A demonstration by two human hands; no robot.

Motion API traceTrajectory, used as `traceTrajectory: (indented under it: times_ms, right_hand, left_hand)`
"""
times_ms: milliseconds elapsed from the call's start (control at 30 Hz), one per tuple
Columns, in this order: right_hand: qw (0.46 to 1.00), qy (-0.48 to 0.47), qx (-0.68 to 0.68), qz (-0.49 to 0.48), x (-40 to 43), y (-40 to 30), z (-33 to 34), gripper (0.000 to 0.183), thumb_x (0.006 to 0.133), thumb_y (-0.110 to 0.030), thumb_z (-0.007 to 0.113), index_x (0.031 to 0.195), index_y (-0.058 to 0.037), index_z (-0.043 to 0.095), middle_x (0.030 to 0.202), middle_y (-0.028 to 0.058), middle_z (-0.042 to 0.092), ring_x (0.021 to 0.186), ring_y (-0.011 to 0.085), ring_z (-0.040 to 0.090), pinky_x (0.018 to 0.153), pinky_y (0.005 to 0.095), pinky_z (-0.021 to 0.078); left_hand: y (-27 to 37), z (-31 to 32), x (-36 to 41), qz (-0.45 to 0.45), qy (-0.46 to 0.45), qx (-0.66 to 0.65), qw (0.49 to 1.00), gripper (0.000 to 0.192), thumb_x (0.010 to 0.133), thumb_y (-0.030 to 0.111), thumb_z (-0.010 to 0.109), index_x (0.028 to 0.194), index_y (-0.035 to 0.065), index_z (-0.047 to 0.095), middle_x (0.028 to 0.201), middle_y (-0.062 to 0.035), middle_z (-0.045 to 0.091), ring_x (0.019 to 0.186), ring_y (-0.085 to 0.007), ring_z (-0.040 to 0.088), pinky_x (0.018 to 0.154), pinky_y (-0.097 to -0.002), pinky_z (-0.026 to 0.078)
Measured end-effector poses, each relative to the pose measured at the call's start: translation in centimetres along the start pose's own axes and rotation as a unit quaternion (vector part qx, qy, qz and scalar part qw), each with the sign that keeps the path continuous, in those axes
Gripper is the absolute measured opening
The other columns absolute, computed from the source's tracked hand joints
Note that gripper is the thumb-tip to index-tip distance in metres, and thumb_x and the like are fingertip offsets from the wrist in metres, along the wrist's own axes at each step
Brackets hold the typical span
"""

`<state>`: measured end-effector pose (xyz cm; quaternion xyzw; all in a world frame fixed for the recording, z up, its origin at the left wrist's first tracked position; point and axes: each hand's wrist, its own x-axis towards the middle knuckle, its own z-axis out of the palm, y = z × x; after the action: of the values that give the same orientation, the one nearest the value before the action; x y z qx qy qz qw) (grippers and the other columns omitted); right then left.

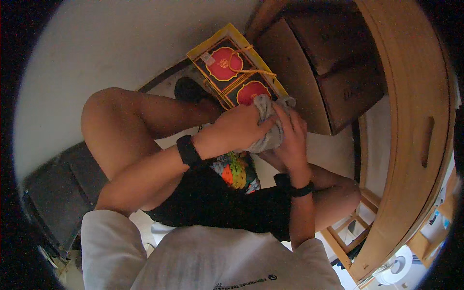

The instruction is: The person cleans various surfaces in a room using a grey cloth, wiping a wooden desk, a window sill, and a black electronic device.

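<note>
A crumpled light grey cloth (268, 139), possibly a garment, is held up in front of me between both hands. My left hand (235, 127), with a black band at its wrist, grips the cloth from its left side. On the cloth's right side is my right hand (294, 139), its fingers bent over it, with another black band at the wrist. Part of the cloth is hidden behind the fingers. Below the hands, between my legs, lies a multicoloured chunky knitted or woven piece (235, 172), partly covered by black shorts.
Beyond the hands stands a yellow-edged gift box (217, 85) with red medallions and a cord handle. Large cardboard boxes (301, 79) are beside it. A curved-looking wooden panel (409, 145) with a slot rises at right. At left is a dark padded seat (58, 192). A white wall bounds the upper left.
</note>
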<state>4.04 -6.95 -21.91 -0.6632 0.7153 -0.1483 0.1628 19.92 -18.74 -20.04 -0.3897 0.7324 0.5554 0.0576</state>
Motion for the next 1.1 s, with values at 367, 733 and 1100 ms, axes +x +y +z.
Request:
traceTrajectory:
  times_ms: [367, 733, 1100]
  right_hand:
    - [0.994, 0.067, -0.085, -0.027, 2.2, 0.6, 1.5, 0.054, 0.073, -0.005, 0.066, 0.127, -0.0070, 0.056, 0.113, 0.0168, 0.065, 0.106, 0.0367, 0.059, 0.096, 0.0478, 0.0409]
    - [0.997, 0.043, -0.063, -0.014, -0.1, -0.4, 1.3, 0.060, 0.067, 0.003, 0.066, 0.126, -0.0079, 0.058, 0.114, 0.0150, 0.064, 0.110, 0.0364, 0.057, 0.094, 0.0509, 0.0430]
    - [0.996, 0.029, -0.050, -0.064, -2.1, -0.6, 0.2, 0.081, 0.069, -0.019, 0.076, 0.144, -0.0159, 0.045, 0.153, 0.0096, 0.036, 0.134, 0.0360, 0.041, 0.105, 0.0535, 0.0361]
  left_hand:
    - [1.2, 1.5, -1.0, 0.054, 0.191, 0.344, 0.918, 0.086, 0.078, 0.059, 0.066, 0.129, -0.0079, 0.049, 0.123, -0.0273, 0.060, 0.112, -0.0396, 0.060, 0.082, -0.0469, 0.055]
    - [0.7, 3.6, -0.4, 0.051, 0.065, 0.377, 0.922, 0.097, 0.060, 0.054, 0.082, 0.128, -0.0088, 0.053, 0.135, -0.0262, 0.050, 0.122, -0.0361, 0.051, 0.106, -0.0458, 0.039]
    - [-1.4, 3.8, 1.1, 0.160, 0.066, 0.251, 0.952, 0.046, 0.065, 0.040, 0.077, 0.083, -0.0007, 0.067, 0.076, -0.0205, 0.068, 0.069, -0.0384, 0.068, 0.063, -0.0460, 0.057]
